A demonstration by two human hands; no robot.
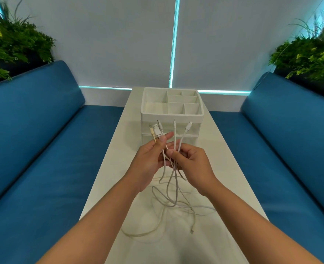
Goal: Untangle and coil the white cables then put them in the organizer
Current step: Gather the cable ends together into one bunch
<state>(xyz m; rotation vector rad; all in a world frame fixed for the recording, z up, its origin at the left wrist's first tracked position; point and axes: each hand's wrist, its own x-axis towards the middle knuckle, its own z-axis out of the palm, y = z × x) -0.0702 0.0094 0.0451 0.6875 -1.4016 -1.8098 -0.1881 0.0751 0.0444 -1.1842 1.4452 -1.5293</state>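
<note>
Nearest of all, loose loops of the white cables (pixel 168 202) sprawled on the white table (pixel 233 168), well short of the organizer (pixel 171 111), one free plug end lying nearest the viewer. Still crossed and tangled down there; nothing coiled yet.

Above the loops, closer to the organizer, both hands raised off the table. Left hand (pixel 147 161) pinching a cluster of plug ends between thumb and fingers, connectors fanned upward toward the organizer's front. Right hand (pixel 191 162) just beside it, fingers curled round two more strands whose plugs stand up in front of the organizer's front wall.

Judged step: untangling, at the sorting of ends, with the trailing lengths still knotted. Next move likely calls for keeping one end pinched and drawing that single strand clear of the others, slowly, so no loop tightens.

Beyond the hands, the organizer upright at the table's far end, compartments showing no cable. Either side of it, blue benches (pixel 42 149); behind those, green plants (pixel 14 44).
</note>
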